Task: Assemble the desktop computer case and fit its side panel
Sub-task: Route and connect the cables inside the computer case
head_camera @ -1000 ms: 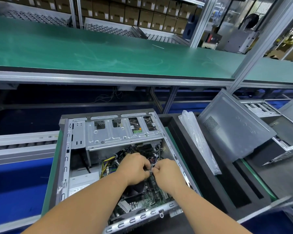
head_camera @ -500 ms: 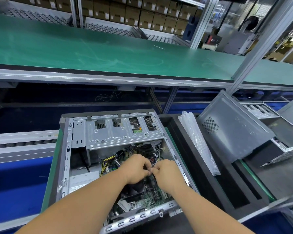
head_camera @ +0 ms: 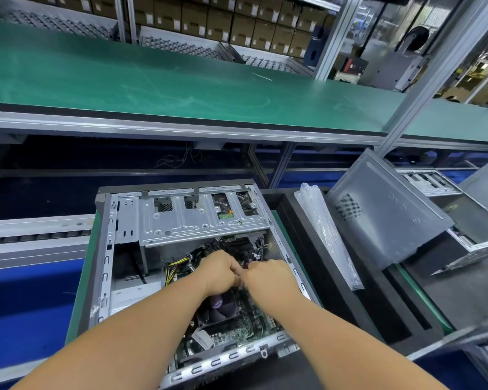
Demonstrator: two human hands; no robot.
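A long green bench (head_camera: 152, 80) is seen across the top, with stacked cartons (head_camera: 209, 18) behind it. Below it, the open case (head_camera: 130, 220) is laid on its side on a green pallet (head_camera: 78, 299), between the blue conveyor sides. The inside is uncovered: a metal drive cage (head_camera: 197, 220) at the far end, a board (head_camera: 237, 330) and a dark fan (head_camera: 220, 308) nearer. To the right of the case, a black foam tray (head_camera: 378, 313) is placed, and a clear plastic bag (head_camera: 327, 237) is leaned in it. The grey side panel (head_camera: 383, 215) is stood tilted at the right of the tray, apart from the case. Both hands are reached into the case from below, over the board. The left hand (head_camera: 219, 273) and the right hand (head_camera: 268, 277) are met knuckle to knuckle, fingers curled, among the cables (head_camera: 178, 267). Each grip is closed, but what is pinched cannot be told, because the fingertips are hidden by the hands themselves. Part of the board and fan is covered by the forearms.
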